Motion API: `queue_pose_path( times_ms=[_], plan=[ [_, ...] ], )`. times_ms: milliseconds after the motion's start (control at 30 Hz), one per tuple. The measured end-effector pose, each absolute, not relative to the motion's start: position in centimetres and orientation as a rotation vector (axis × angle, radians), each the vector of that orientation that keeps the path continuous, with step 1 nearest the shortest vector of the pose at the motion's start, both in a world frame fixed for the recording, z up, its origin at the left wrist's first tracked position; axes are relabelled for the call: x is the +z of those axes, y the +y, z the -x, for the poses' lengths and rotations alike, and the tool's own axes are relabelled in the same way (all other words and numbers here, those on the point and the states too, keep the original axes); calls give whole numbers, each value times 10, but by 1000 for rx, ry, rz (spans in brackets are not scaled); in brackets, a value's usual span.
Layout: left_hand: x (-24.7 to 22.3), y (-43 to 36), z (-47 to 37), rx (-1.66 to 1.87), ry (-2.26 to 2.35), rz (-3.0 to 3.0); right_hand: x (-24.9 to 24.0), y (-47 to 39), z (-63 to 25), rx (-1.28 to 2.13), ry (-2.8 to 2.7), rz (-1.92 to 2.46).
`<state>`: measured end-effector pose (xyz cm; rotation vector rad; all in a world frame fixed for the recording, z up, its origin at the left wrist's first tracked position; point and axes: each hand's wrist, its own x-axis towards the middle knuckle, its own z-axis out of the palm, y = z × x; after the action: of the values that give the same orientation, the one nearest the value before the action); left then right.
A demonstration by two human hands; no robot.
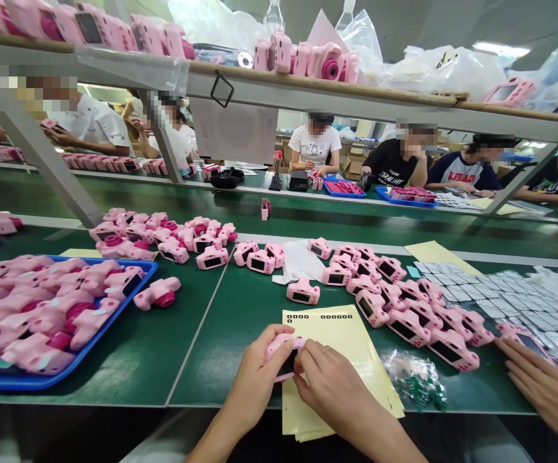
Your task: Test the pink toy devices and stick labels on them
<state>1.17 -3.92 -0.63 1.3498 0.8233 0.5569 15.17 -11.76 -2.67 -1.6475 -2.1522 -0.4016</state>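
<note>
My left hand (258,368) grips a pink toy camera (275,346) with its dark screen turned up towards me. The fingers of my right hand (329,376) are bent together at the camera's right side and cover part of it; whether they pinch something small besides is hidden. Under both hands lies a stack of yellow sheets (344,334) with small dark-framed marks along the top one. Just beyond, another pink camera (302,292) rests near a crumpled white sheet (300,260). More pink cameras (407,325) stand in rows to the right, screens facing me.
On the left, a blue tray (109,328) is heaped with pink cameras. Small clear bags with green pieces (418,379) lie right of the sheets. A co-worker's hand (542,386) touches a camera at far right, near a sheet of silvery squares (515,299). A loaded shelf (307,80) spans overhead.
</note>
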Motion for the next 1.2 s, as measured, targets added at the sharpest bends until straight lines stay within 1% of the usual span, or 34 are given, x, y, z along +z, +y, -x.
queue_pose_path(
  times_ms=[133, 300, 400, 500, 667, 733, 833, 933, 1067, 1200],
  plan=[
    [-5, -42, -13, 518, 831, -1358, -27, -119, -155, -335, -2197, 1672],
    [-3, -41, -13, 522, 844, -1402, -16, -121, -160, -131, -2202, 1650],
    [-3, -42, -13, 530, 832, -1431, -12, -122, -162, -96, -2197, 1628],
    [-5, -43, -14, 528, 832, -1417, -17, -123, -163, -195, -2225, 1611],
    [-7, -43, -14, 548, 873, -1469, -31, -126, -158, -569, -2289, 1605],
    [-6, -42, -14, 535, 912, -1513, -35, -129, -151, -664, -2311, 1589],
    [-3, -41, -12, 484, 1015, -1552, -41, -132, -141, -659, -2209, 1573],
    [1, -44, -10, 439, 1073, -1579, -44, -131, -137, -535, -2035, 1568],
    [-5, -47, -6, 389, 1025, -1512, -33, -135, -155, -421, -1784, 1592],
    [-11, -39, -1, 445, 985, -1278, -19, -160, -190, -522, -1548, 1714]
  ],
)
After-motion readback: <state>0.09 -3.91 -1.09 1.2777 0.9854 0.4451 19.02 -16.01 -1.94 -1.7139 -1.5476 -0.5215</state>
